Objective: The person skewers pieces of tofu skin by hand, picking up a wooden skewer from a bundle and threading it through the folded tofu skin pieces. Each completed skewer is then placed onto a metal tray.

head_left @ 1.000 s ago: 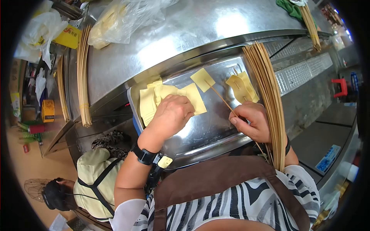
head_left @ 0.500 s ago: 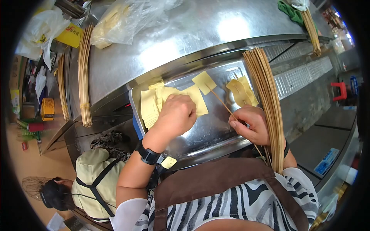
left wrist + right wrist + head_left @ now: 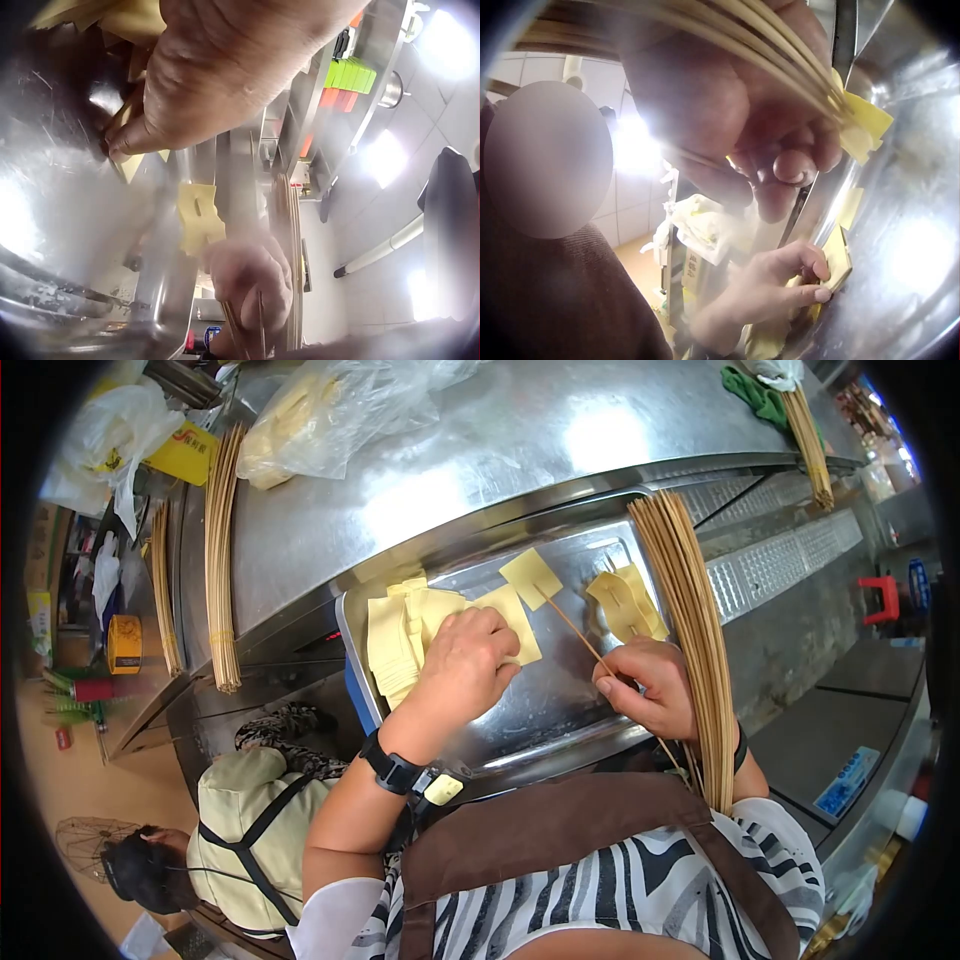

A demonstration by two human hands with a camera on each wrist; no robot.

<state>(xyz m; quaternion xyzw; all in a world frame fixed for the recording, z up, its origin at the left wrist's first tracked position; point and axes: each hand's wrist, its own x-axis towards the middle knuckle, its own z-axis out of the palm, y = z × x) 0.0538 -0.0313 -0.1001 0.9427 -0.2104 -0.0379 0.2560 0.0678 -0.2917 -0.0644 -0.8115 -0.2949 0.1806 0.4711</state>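
In the head view my left hand (image 3: pixel 468 665) is over a pile of thin yellow square sheets (image 3: pixel 392 645), at the left of a metal tray (image 3: pixel 500 735). In the right wrist view its thumb and fingers pinch the edge of a yellow sheet (image 3: pixel 838 262). My right hand (image 3: pixel 655 685) grips a thin bamboo skewer (image 3: pixel 580 622) over the tray's right side. At the skewer's far end is one yellow square (image 3: pixel 530 577). Beyond the right hand, folded yellow sheets threaded on sticks (image 3: pixel 628 603) show near the tray's right wall.
A thick bundle of skewers (image 3: pixel 690 630) slants past the right hand and wrist. Ahead is a steel counter (image 3: pixel 520 440) with a plastic bag (image 3: pixel 320 420) of yellow sheets. More skewers (image 3: pixel 222 560) lie at the left. Another person (image 3: pixel 240 800) sits at the lower left.
My left hand has shifted slightly right and toward me over the pile, its thumb now showing apart from the fingers. The right hand still holds the skewer, almost in the same place.
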